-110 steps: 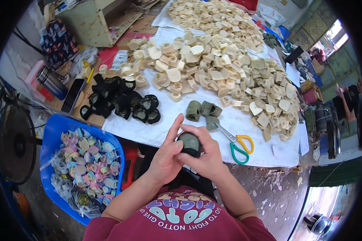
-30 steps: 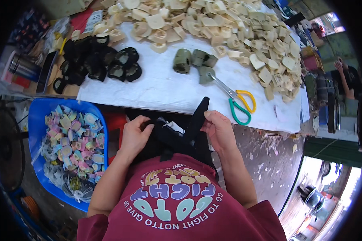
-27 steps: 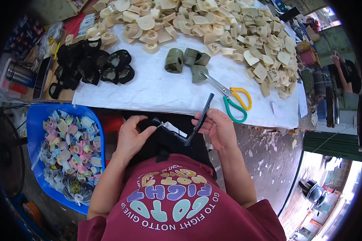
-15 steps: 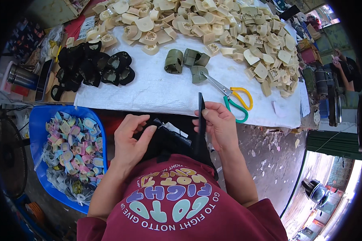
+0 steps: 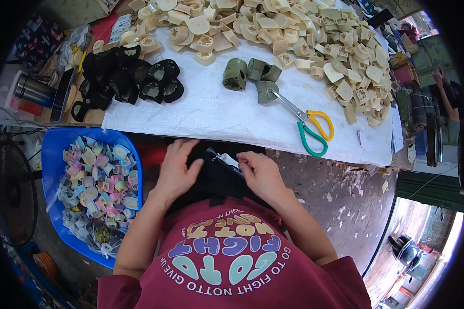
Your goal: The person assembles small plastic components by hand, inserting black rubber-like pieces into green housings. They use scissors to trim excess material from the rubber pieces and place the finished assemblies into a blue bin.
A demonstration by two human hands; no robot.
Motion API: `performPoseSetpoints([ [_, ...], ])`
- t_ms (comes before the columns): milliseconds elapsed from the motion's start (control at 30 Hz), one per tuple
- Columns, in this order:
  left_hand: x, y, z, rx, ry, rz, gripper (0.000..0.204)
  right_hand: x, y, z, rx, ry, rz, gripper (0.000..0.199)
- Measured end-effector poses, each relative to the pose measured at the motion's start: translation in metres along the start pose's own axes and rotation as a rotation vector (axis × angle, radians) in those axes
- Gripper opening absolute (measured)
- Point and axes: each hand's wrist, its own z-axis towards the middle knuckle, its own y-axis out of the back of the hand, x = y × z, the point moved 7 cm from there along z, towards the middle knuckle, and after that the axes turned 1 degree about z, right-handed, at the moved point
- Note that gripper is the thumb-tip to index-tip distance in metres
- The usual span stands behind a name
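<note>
Over my lap, my left hand point(image 5: 179, 167) is open, its thumb and fingers apart, beside a dark bundle with a white strip point(image 5: 228, 160) showing in it. Close by on the other side is my right hand point(image 5: 262, 174), fingers bent and pressed together against the dark cloth point(image 5: 216, 177). Whatever those fingers grip is hidden. On the white-covered table point(image 5: 201, 116) ahead lie scissors point(image 5: 305, 117) with one yellow and one green handle. Their tips touch an olive-green molded piece point(image 5: 267, 92), and another olive-green piece point(image 5: 234, 74) stands to its left.
A large heap of cream molded pieces point(image 5: 340, 72) covers the table's far side. Black cup-like pieces point(image 5: 165, 82) are piled at the left, near a steel flask point(image 5: 33, 91). A blue tub point(image 5: 45, 170) with pastel pieces stands left of my lap.
My right hand has come left and inward to the lap, and the upright black strip it held no longer shows. My left hand has risen slightly. The view has shifted a little.
</note>
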Motion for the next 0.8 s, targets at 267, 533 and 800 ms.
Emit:
performPoseSetpoints([
  [267,0.015,-0.006,-0.021,0.141,0.221,-0.373,0.032,0.021,-0.033,0.007,0.063,0.202,-0.377,0.034],
  [533,0.034,0.005,-0.051,0.087,0.410,-0.598,0.026,0.021,-0.031,0.002,0.134,0.123,-0.284,0.036],
  [800,0.041,0.003,-0.043,0.042,0.380,-0.414,0.025,0.013,-0.038,0.014,0.088,0.102,-0.362,0.039],
])
